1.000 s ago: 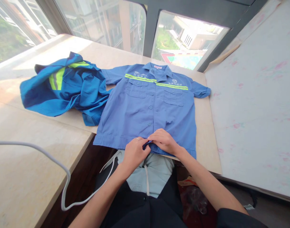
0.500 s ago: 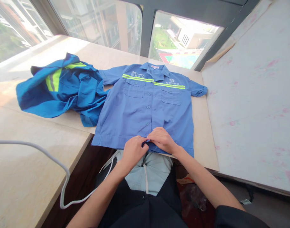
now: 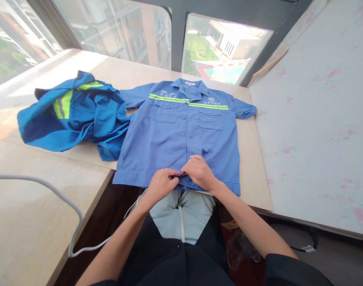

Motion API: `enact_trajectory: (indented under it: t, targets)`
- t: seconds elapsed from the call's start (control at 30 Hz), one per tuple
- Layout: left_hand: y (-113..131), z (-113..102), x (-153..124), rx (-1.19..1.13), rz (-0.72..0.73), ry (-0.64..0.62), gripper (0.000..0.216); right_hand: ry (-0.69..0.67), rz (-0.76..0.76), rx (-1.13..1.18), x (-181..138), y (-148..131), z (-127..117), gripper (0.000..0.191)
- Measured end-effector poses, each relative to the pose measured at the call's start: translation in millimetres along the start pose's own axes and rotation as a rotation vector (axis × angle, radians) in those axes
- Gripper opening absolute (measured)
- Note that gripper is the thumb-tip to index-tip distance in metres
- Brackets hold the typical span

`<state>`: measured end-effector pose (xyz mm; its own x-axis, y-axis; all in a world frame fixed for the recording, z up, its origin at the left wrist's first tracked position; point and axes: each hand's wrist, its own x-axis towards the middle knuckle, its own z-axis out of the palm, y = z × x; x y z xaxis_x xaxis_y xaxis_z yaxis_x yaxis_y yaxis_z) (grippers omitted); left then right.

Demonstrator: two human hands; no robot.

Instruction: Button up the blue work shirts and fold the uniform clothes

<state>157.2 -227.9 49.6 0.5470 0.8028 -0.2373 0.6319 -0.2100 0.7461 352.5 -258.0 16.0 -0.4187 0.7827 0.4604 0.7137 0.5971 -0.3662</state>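
A blue short-sleeved work shirt (image 3: 166,139) lies spread face up, its collar toward the window and its hem toward me. Across its chest runs a yellow-green reflective stripe, with buttons down the front and two flap pockets. My left hand (image 3: 163,184) pinches the bottom hem at the front opening. Just to its right, my right hand (image 3: 200,172) grips the same hem edge, fingertips close to those of the left. The lowest part of the opening is lifted slightly between them. Whatever lies under the fingertips is hidden.
A darker blue garment (image 3: 77,119) with a reflective band lies crumpled on the left of the pale stone sill (image 3: 20,222). A grey-white cable (image 3: 66,202) loops at the left. Windows stand behind, and a floral-patterned panel (image 3: 318,131) borders the right side.
The view has shifted slightly. Both hands stay at the shirt's hem; the left fingers have moved a little, and the hem edge between the hands shows more.
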Motion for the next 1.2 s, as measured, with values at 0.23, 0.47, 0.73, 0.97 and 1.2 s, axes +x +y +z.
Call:
enact_trajectory:
  t: [0.23, 0.47, 0.73, 0.97, 1.2]
  targets:
    - [-6, -2, 2, -0.342, -0.058, -0.021, 0.029, 0.105, 0.098, -0.048, 5, -9, -2, 0.008]
    - [-12, -3, 2, -0.691, -0.169, -0.025, 0.036, 0.191, 0.146, -0.131, 1, -29, -6, 0.014]
    - [-14, -2, 3, -0.706, -0.162, -0.048, 0.036, 0.072, 0.184, -0.034, 0, -27, -4, 0.018]
    - [-12, -5, 5, -0.613, -0.146, -0.104, 0.033, 0.057, 0.226, 0.099, -4, -17, 2, 0.019]
    - [-13, -6, 5, -0.506, -0.091, -0.139, 0.025, 0.019, 0.363, 0.247, -2, -19, 0, 0.016]
